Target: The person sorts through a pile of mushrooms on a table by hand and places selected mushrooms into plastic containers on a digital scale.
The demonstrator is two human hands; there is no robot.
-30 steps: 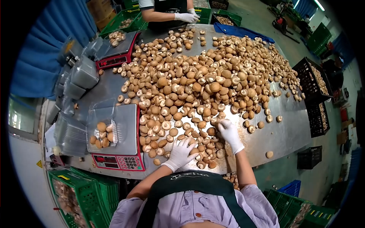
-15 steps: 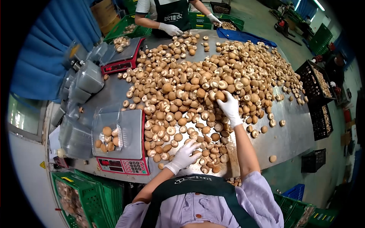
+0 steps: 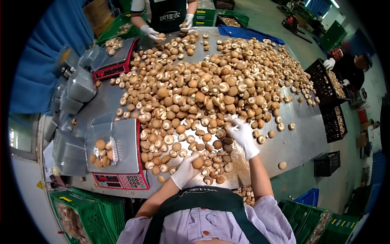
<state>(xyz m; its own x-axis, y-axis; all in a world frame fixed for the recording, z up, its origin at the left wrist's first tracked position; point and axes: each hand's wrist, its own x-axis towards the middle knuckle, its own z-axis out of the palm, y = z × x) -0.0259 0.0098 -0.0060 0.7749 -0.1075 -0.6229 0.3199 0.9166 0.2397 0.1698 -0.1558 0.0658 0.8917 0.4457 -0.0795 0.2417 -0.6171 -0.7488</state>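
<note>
Brown mushrooms (image 3: pixel 183 93) lie in a large heap on the metal table (image 3: pixel 300 142). Near the front edge my gloved left hand (image 3: pixel 186 171) is closed around a mushroom (image 3: pixel 198 163), its cap facing up. My gloved right hand (image 3: pixel 242 136) is over the near right side of the heap, fingers bent; whether anything is between the fingertips is too blurred to tell. To the left, a clear plastic box (image 3: pixel 114 151) with several mushrooms sits on a red-framed scale (image 3: pixel 129 182).
Across the table a person in an apron (image 3: pixel 164 16) handles mushrooms beside a second scale (image 3: pixel 109 72). Stacked clear boxes (image 3: pixel 71 148) stand at the left. Green crates (image 3: pixel 87 215) are below the table, black crates (image 3: pixel 325 83) at the right, with another person there.
My left hand has closed on a mushroom. My right hand went up into the heap and came back lower, without the mushroom seen at its fingers. The view shifted; the person opposite brought both hands in.
</note>
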